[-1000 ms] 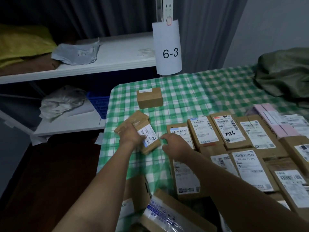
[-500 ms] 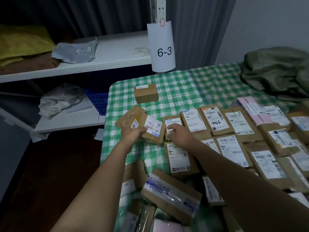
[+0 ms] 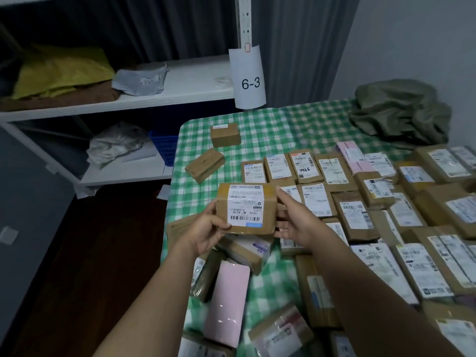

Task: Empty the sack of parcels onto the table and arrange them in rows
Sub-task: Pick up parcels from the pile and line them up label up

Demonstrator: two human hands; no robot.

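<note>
behind the checked table (image 3: pixel 270 130) i see a paper sign (image 3: pixel 248 78) reading "6-3". both my left hand (image 3: pixel 206 233) and right hand (image 3: pixel 296 225) clasp a brown parcel (image 3: pixel 246 208) above the table; its label reads "a21b". one box in the rows (image 3: pixel 306 167) says "7936". the green sack (image 3: pixel 399 112) lies at the far corner.

Table (image 3: pixel 296 124) has a green-and-white checked cloth. Labelled brown parcels (image 3: pixel 316 202) sit in rows from centre to 3 o'clock, a loose pile at 6, two plain boxes (image 3: pixel 225 135) around 11, olive sack (image 3: pixel 401 112) crumpled at 1.
</note>
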